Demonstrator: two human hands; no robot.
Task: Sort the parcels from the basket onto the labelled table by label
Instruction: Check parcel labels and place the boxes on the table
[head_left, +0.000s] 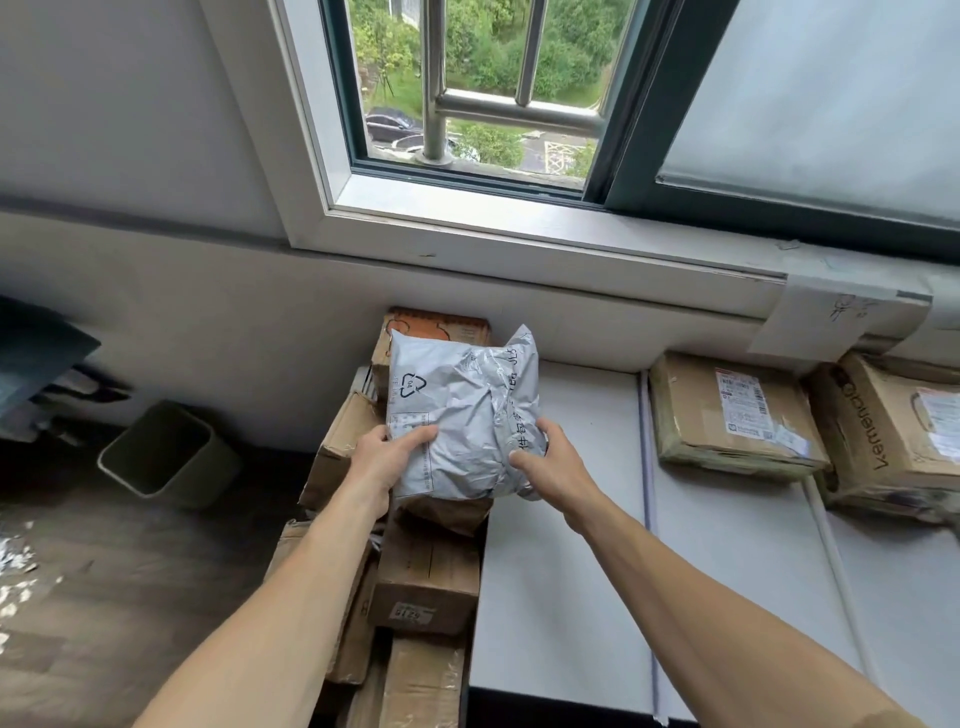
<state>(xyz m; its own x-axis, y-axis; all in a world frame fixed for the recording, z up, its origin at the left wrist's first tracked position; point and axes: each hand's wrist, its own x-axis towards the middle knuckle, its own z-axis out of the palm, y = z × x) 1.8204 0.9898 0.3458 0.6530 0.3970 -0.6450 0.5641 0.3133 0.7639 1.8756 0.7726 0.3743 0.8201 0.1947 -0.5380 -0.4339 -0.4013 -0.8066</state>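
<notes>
Step in hand: a pick-up, as I judged it; the grey mailer (462, 410) was held over the pile of cardboard parcels (426, 577), not yet set on the tabletop (561, 571)
Left hand (387, 457): gripped the mailer's near left edge, thumb lying across the printed face, fingers hidden beneath
Right hand (550, 462): gripped the near right edge, thumb on top, fingers curled under the crumpled plastic
Mailer's place: above the pile, just left of the tabletop's left edge, its far end in front of an orange-printed carton (439, 325) by the wall
Basket: its own walls could not be made out beneath the parcels
Long axis: ran from the person toward the wall under the window, leaning a little to the right
Facing: printed side with the recycling mark turned up toward the camera; one far corner stood up in a peak
Already on the tabletop: a taped brown box (732, 410) and, just beside it to the right, a lettered box (893, 431)
Zone label: a paper sheet (836, 317) taped to the sill above those boxes, its writing too small to read
Next move calls for: finding the mailer's address label, not seen on this face, then carrying it right to the matching zone
</notes>
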